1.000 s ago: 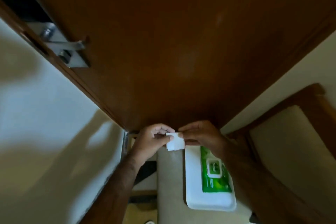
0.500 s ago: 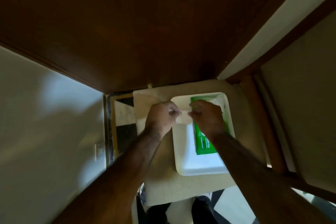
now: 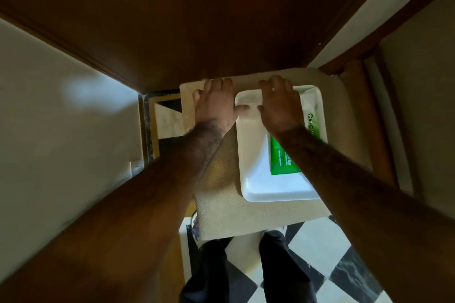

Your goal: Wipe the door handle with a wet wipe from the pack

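My left hand [image 3: 215, 103] and my right hand [image 3: 280, 106] lie palm down with fingers spread at the far end of a white tray [image 3: 278, 192]. Their thumbs nearly touch over the tray's rim. The left hand rests mostly on the beige cushion [image 3: 221, 209], while the right covers the top of the green wet-wipe pack [image 3: 283, 160], which lies in the tray. No wipe shows; whether one sits under the hands is hidden. The brown door [image 3: 197, 19] rises just beyond the hands, and its handle is out of view.
The tray sits on a cushioned stool pushed against the door. A pale wall [image 3: 61, 130] runs along the left and a wooden chair frame [image 3: 364, 110] stands to the right. My dark-trousered legs [image 3: 246, 270] stand on the black-and-white checkered floor [image 3: 332, 261] below.
Both hands were pinching a small white wipe between them; now they are lower, flat and spread, and the wipe is out of sight. The view has tilted down, losing the door handle.
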Action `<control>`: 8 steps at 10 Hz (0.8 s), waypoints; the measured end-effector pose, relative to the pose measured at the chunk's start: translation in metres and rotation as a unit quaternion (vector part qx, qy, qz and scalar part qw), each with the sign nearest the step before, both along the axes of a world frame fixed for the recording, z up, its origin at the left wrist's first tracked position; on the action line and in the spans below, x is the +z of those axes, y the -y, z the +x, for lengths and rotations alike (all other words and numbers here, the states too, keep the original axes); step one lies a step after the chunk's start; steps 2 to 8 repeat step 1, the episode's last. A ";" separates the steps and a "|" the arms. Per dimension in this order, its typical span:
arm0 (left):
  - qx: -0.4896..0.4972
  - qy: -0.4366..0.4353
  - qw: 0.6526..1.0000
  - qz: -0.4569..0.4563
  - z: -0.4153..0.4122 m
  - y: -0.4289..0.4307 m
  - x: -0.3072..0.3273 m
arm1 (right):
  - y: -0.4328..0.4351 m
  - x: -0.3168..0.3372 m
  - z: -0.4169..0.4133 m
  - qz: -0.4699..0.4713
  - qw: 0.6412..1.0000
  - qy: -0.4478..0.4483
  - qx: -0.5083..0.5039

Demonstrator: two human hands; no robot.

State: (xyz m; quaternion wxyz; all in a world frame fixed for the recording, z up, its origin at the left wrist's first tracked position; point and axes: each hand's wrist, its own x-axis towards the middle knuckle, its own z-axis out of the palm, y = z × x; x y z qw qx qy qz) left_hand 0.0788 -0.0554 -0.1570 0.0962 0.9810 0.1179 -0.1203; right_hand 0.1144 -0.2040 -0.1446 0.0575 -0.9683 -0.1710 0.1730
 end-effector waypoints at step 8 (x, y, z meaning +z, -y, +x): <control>-0.048 0.049 0.997 0.021 -0.013 -0.019 0.022 | 0.002 0.028 0.003 0.012 0.997 0.019 0.070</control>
